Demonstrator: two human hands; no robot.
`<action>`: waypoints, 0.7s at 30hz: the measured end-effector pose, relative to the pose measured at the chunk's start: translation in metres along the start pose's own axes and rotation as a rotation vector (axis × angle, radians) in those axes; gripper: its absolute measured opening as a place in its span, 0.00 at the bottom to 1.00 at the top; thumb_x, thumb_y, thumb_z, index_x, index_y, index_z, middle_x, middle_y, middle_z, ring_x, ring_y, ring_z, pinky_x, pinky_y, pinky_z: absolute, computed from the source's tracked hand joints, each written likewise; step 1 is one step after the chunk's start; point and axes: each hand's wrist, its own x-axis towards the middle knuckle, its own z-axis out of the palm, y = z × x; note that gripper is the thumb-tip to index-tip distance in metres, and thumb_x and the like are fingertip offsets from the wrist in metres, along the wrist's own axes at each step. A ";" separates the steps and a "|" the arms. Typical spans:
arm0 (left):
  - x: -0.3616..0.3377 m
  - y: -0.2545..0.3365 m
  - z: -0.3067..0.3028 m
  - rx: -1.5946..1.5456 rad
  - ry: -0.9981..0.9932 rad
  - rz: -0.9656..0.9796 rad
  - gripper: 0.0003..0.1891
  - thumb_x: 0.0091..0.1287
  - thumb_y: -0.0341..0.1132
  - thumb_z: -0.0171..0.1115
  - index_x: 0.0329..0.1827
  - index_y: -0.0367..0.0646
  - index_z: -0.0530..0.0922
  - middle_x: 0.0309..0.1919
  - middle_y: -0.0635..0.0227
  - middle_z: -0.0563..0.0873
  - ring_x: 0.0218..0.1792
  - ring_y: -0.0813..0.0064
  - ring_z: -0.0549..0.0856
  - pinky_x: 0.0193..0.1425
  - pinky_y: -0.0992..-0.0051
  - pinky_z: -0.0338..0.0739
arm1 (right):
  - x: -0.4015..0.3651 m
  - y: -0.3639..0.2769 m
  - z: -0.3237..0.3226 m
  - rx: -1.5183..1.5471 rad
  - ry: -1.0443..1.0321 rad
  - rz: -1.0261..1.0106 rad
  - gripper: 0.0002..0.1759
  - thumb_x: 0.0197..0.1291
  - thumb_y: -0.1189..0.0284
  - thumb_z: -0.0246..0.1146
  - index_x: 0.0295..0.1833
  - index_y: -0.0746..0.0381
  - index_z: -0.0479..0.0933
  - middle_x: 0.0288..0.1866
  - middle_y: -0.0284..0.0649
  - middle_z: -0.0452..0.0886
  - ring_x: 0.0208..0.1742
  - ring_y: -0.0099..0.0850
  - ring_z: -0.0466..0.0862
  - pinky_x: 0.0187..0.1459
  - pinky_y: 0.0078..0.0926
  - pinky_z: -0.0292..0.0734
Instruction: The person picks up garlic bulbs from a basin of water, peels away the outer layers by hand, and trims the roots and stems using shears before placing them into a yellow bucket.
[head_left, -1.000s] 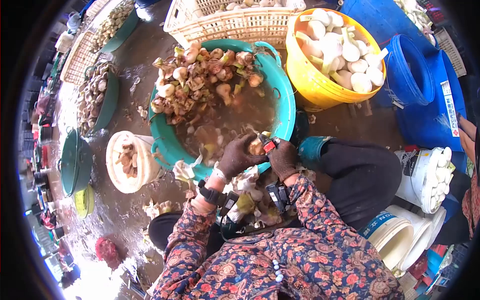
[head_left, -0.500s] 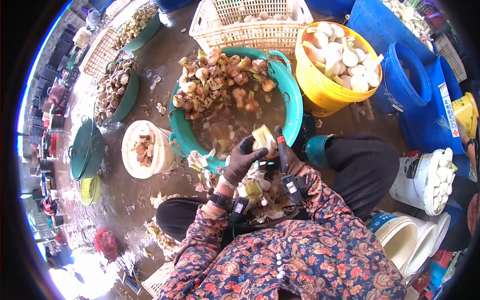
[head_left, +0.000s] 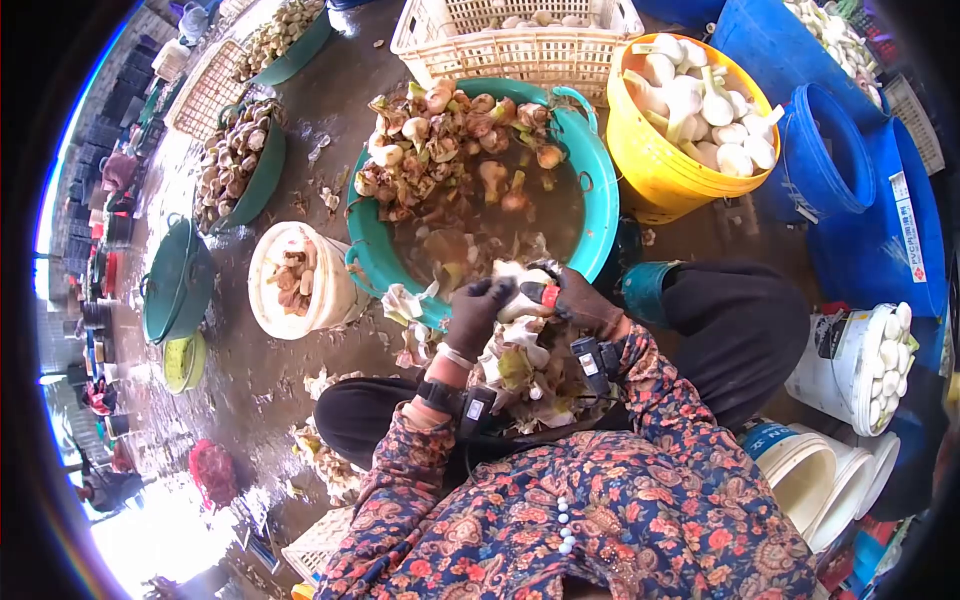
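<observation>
My left hand [head_left: 476,318], in a dark glove, is closed round the left side of a whitish garlic bulb [head_left: 518,303]. On the bulb's other side my right hand [head_left: 585,302], also gloved and with a red band on a finger, grips it too. Fingers hide part of the bulb. Just beyond both hands stands a green tub [head_left: 598,200] of murky brown water. Brownish, unpeeled garlic bulbs [head_left: 425,145] are heaped at its far left side. Below my hands, a pile of peeled-off skins [head_left: 520,372] lies between my legs.
Right of the tub, a yellow bucket [head_left: 645,168] holds clean white bulbs. A cream crate [head_left: 500,55] stands behind. At left is a white bucket [head_left: 335,290] with brownish scraps. Blue barrels [head_left: 835,150] and a white bucket [head_left: 835,365] of bulbs stand at right.
My hands have drawn closer together round the bulb, and its upright leafy end no longer shows as before. The view has shifted slightly.
</observation>
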 end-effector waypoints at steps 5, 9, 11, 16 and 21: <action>-0.006 -0.003 -0.006 -0.234 -0.092 0.195 0.21 0.70 0.41 0.50 0.57 0.33 0.70 0.48 0.62 0.80 0.47 0.70 0.81 0.50 0.74 0.76 | -0.005 -0.012 0.005 0.514 -0.105 -0.160 0.24 0.59 0.71 0.61 0.60 0.66 0.67 0.53 0.37 0.75 0.53 0.26 0.74 0.56 0.25 0.69; -0.013 0.013 -0.018 -0.234 -0.015 -0.045 0.17 0.68 0.42 0.54 0.48 0.36 0.75 0.38 0.67 0.81 0.36 0.76 0.81 0.39 0.78 0.75 | -0.008 -0.024 0.014 -0.334 0.102 -0.532 0.22 0.49 0.75 0.63 0.53 0.62 0.74 0.50 0.42 0.76 0.48 0.36 0.77 0.54 0.29 0.71; -0.010 0.012 -0.019 -0.173 0.006 -0.130 0.14 0.62 0.42 0.62 0.41 0.40 0.78 0.30 0.73 0.81 0.24 0.83 0.79 0.27 0.84 0.71 | -0.004 -0.011 0.024 -0.949 0.161 -0.770 0.23 0.37 0.78 0.65 0.46 0.60 0.78 0.45 0.48 0.76 0.41 0.44 0.78 0.46 0.32 0.75; -0.024 0.003 -0.018 0.277 0.094 0.422 0.10 0.64 0.35 0.59 0.43 0.37 0.77 0.31 0.67 0.82 0.30 0.74 0.81 0.31 0.77 0.75 | 0.012 0.018 0.039 0.254 0.329 -0.404 0.10 0.48 0.72 0.68 0.35 0.65 0.79 0.30 0.41 0.81 0.29 0.32 0.80 0.32 0.27 0.75; -0.035 0.004 -0.020 0.519 0.002 0.588 0.12 0.66 0.37 0.57 0.43 0.36 0.77 0.32 0.67 0.82 0.33 0.75 0.80 0.37 0.75 0.75 | 0.008 0.011 0.012 0.668 0.365 0.089 0.14 0.57 0.62 0.64 0.39 0.64 0.79 0.30 0.33 0.80 0.28 0.21 0.78 0.29 0.20 0.73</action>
